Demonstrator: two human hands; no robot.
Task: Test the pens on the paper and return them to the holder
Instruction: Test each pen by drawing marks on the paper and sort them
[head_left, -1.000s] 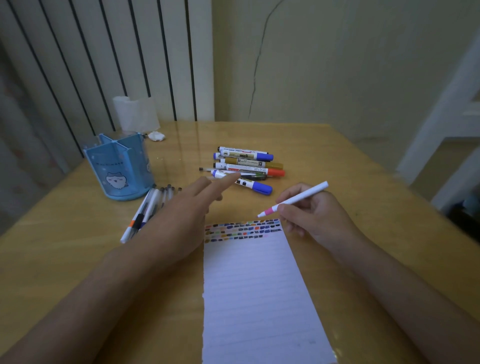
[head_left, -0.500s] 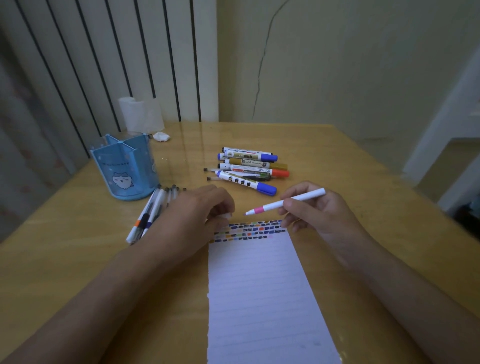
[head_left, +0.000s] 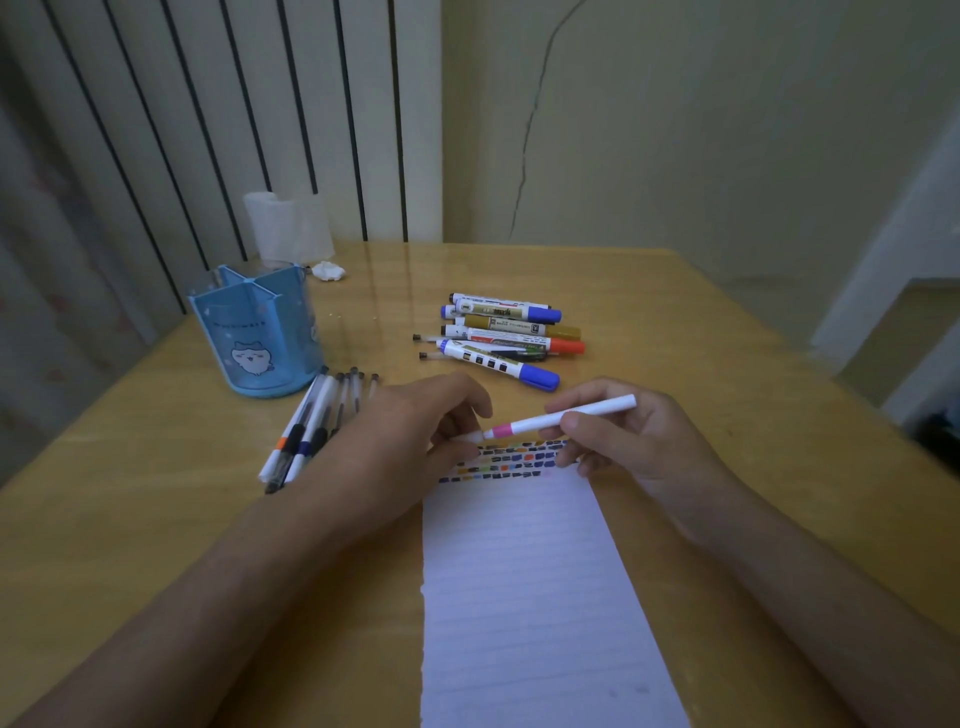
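The right hand (head_left: 631, 441) is pinching a white pen (head_left: 563, 417) with a pink band, slanting it down over the far end of the paper (head_left: 524, 587), while the left hand (head_left: 415, 436), fingers curled, is pinching the pen's tip end. The paper is lying at the table's (head_left: 727, 374) near edge, the blue holder (head_left: 257, 332) is standing toward the far left corner with thin pens (head_left: 306, 431) lying just beside it, and markers (head_left: 506, 335) are lying mid-table before a cracked wall (head_left: 675, 130).

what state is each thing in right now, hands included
pink-banded pen: held level over the paper's marks
right hand: gripping the pen barrel
left hand: fingers at the pen's tip end
paper: flat, colour marks along top
blue holder: upright, looks empty
markers: lying capped
thin pens: lying beside holder
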